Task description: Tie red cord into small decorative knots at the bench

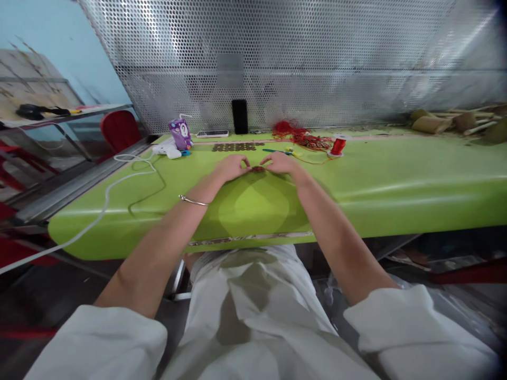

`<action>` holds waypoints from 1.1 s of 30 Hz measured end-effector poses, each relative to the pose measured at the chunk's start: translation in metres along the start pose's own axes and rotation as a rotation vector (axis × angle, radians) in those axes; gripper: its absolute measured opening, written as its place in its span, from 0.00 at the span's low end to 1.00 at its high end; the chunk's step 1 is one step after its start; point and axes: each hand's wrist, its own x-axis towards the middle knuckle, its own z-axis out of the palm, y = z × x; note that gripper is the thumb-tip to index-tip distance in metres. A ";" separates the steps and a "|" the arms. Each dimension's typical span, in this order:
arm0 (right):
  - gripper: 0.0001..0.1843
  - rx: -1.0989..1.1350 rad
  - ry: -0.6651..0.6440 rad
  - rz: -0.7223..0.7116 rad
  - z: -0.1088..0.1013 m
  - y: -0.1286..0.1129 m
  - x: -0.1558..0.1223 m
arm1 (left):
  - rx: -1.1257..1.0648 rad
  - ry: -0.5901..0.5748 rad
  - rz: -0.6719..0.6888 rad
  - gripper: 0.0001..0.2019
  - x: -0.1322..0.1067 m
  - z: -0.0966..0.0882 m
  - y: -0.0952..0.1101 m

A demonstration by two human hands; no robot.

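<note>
A small dark reddish-brown piece point(257, 169) lies at the table's middle, between my two hands; it is too small to tell its kind. My left hand point(233, 168) is closed, thumb and finger bent together at the piece's left edge. From the other side, my right hand point(280, 162) has its fingertips pinched at the right edge. Just beyond them, rows of brown round pieces point(233, 147) lie flat. A thin teal-handled tool point(273, 152) rests behind my right hand, and a spool of red thread point(338, 145) stands to its right.
Tangled red thread point(291, 129) lies at the back of the green table point(396, 179). A black phone point(240, 116) leans upright against the perforated metal panel point(317, 68). At left stand a purple drink carton point(180, 134) and a white cable point(109, 192). Brown cylindrical pieces point(431, 124) lie far right.
</note>
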 end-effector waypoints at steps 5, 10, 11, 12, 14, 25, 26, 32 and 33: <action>0.20 0.021 -0.018 -0.009 -0.001 -0.002 -0.001 | -0.054 0.005 0.027 0.12 -0.003 -0.002 0.003; 0.20 -0.013 -0.030 -0.016 -0.001 -0.003 -0.002 | -0.073 -0.002 0.055 0.11 -0.003 -0.003 0.004; 0.20 -0.014 -0.036 -0.020 -0.001 -0.003 -0.002 | -0.061 0.000 0.060 0.11 -0.003 -0.003 0.004; 0.21 -0.016 -0.041 -0.019 -0.001 -0.004 -0.002 | -0.046 0.003 0.061 0.11 -0.003 -0.003 0.004; 0.21 -0.021 -0.045 -0.012 -0.002 -0.004 -0.002 | -0.015 0.013 0.051 0.12 -0.003 -0.003 0.005; 0.20 0.025 -0.051 -0.012 0.000 -0.003 0.000 | -0.017 0.013 0.018 0.13 -0.004 -0.004 0.007; 0.20 0.026 -0.052 -0.010 0.000 -0.003 0.000 | -0.010 0.014 0.022 0.14 -0.004 -0.004 0.007; 0.18 0.042 -0.043 0.008 0.001 -0.004 0.000 | 0.004 -0.012 0.066 0.15 -0.003 -0.002 0.005; 0.18 0.043 -0.039 0.008 0.001 -0.004 0.000 | 0.000 -0.019 0.066 0.15 -0.003 -0.002 0.004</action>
